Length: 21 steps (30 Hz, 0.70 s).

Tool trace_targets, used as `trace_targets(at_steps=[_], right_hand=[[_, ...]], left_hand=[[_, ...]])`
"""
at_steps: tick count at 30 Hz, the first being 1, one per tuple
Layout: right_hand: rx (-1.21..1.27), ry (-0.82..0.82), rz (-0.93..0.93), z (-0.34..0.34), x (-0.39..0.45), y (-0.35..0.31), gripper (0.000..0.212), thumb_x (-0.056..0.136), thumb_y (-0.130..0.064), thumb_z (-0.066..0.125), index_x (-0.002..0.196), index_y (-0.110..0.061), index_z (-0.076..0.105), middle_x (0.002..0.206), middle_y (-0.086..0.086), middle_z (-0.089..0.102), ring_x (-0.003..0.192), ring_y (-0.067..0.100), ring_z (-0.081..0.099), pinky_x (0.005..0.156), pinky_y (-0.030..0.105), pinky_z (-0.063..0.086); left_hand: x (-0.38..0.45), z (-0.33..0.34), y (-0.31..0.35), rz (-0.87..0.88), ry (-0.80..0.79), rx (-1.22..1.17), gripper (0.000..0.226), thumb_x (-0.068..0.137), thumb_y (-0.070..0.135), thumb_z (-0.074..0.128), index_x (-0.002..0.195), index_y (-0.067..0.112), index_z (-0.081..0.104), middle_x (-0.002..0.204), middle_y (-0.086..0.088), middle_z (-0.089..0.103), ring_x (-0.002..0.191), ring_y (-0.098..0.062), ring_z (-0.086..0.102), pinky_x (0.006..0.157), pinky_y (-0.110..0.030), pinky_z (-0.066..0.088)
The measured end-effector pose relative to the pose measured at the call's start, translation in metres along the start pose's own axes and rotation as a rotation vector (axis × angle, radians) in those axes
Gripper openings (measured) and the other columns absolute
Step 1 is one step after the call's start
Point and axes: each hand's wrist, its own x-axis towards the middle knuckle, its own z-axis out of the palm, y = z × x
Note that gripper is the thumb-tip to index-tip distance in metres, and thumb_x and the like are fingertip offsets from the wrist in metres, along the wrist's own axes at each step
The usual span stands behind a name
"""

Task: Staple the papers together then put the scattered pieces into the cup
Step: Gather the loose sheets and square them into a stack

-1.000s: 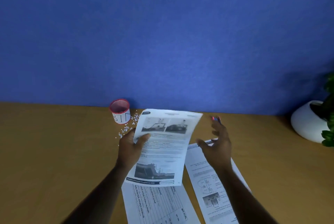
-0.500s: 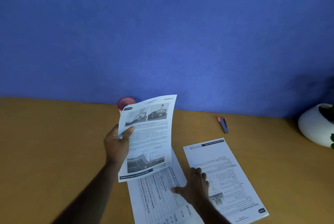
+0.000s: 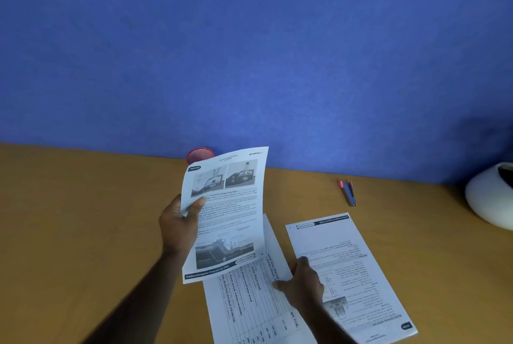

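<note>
My left hand [image 3: 177,225] pinches the left edge of a printed sheet [image 3: 230,221] with photos and holds it upright above the table. It covers most of the red mesh cup [image 3: 200,153], whose rim shows at the back wall; the scattered pieces are hidden. A sheet printed with a table [image 3: 247,305] lies flat below it, and a third sheet [image 3: 347,260] lies to its right. My right hand [image 3: 304,281] rests on both flat sheets where they meet, thumb stretched onto the table sheet. A small blue and red stapler [image 3: 347,193] lies farther back on the right.
The wooden table [image 3: 83,218] runs up to a blue wall [image 3: 249,52]. A white rounded pot [image 3: 488,196] stands at the right edge, a little beyond the stapler.
My right hand came back from near the stapler and settled on the flat sheets. My left hand lifted its sheet higher and turned it, covering the cup and the scattered pieces.
</note>
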Motion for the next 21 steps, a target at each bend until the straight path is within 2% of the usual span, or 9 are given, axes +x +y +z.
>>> trace_targets(at_steps=[3, 5, 7, 9, 11, 15, 18, 21], right_hand=[[0.09, 0.041, -0.033, -0.006, 0.001, 0.002, 0.034, 0.072, -0.033, 0.081, 0.091, -0.024, 0.054, 0.094, -0.005, 0.073, 0.087, 0.017, 0.069, 0.07, 0.025, 0.051], [0.124, 0.096, -0.055, -0.015, 0.006, 0.005, 0.02, 0.075, -0.03, 0.08, 0.076, -0.02, 0.062, 0.075, -0.006, 0.071, 0.071, 0.015, 0.065, 0.063, 0.023, 0.048], [0.195, 0.153, -0.053, -0.028, 0.013, 0.011, 0.027, 0.077, -0.029, 0.08, 0.064, -0.01, 0.064, 0.058, -0.005, 0.064, 0.056, 0.013, 0.057, 0.055, 0.024, 0.041], [0.247, 0.199, -0.035, -0.044, 0.02, 0.017, 0.033, 0.079, -0.029, 0.08, 0.064, -0.003, 0.066, 0.054, 0.002, 0.064, 0.051, 0.016, 0.053, 0.052, 0.025, 0.036], [0.298, 0.241, -0.025, -0.062, 0.024, 0.022, 0.03, 0.08, -0.03, 0.079, 0.067, -0.004, 0.07, 0.06, 0.007, 0.069, 0.054, 0.02, 0.059, 0.054, 0.026, 0.042], [0.506, 0.343, -0.017, -0.1, 0.031, 0.036, 0.009, 0.085, -0.026, 0.075, 0.079, -0.019, 0.074, 0.073, -0.002, 0.073, 0.067, 0.016, 0.068, 0.059, 0.026, 0.051], [0.736, 0.418, -0.017, -0.122, 0.042, 0.052, 0.01, 0.083, -0.022, 0.078, 0.084, -0.013, 0.076, 0.08, 0.006, 0.076, 0.081, 0.033, 0.072, 0.064, 0.029, 0.052], [0.988, 0.396, -0.012, -0.141, 0.046, 0.061, 0.009, 0.082, -0.016, 0.078, 0.087, -0.008, 0.076, 0.088, 0.011, 0.078, 0.089, 0.036, 0.073, 0.084, 0.045, 0.059]], left_hand=[[0.0, -0.002, 0.0, -0.011, 0.013, -0.003, 0.022, 0.091, 0.017, 0.074, 0.113, 0.021, 0.073, 0.1, 0.018, 0.073, 0.093, -0.015, 0.073, 0.082, -0.043, 0.061], [0.0, -0.003, -0.002, -0.012, 0.02, 0.005, 0.022, 0.091, 0.017, 0.074, 0.113, 0.02, 0.073, 0.1, 0.013, 0.074, 0.094, -0.017, 0.073, 0.082, -0.042, 0.061], [0.001, -0.004, -0.003, -0.017, 0.034, 0.011, 0.022, 0.09, 0.018, 0.074, 0.112, 0.02, 0.074, 0.099, 0.01, 0.075, 0.093, -0.016, 0.073, 0.084, -0.04, 0.06], [0.001, -0.004, -0.004, -0.013, 0.046, 0.021, 0.022, 0.09, 0.018, 0.074, 0.112, 0.019, 0.073, 0.1, 0.008, 0.075, 0.093, -0.014, 0.072, 0.083, -0.038, 0.058], [0.0, -0.004, -0.003, -0.006, 0.057, 0.039, 0.023, 0.091, 0.018, 0.073, 0.114, 0.016, 0.073, 0.104, 0.004, 0.074, 0.092, -0.016, 0.072, 0.082, -0.037, 0.058], [0.0, -0.002, -0.005, -0.006, 0.077, 0.074, 0.023, 0.093, 0.019, 0.07, 0.115, 0.012, 0.072, 0.108, 0.0, 0.073, 0.093, -0.024, 0.072, 0.081, -0.041, 0.059], [-0.001, 0.0, -0.005, -0.019, 0.085, 0.104, 0.02, 0.095, 0.016, 0.068, 0.113, 0.01, 0.07, 0.104, 0.001, 0.071, 0.091, -0.026, 0.069, 0.079, -0.04, 0.057], [-0.002, 0.004, -0.009, -0.062, 0.075, 0.119, 0.019, 0.095, 0.012, 0.066, 0.113, 0.006, 0.069, 0.104, -0.007, 0.072, 0.09, -0.028, 0.067, 0.078, -0.035, 0.051]])
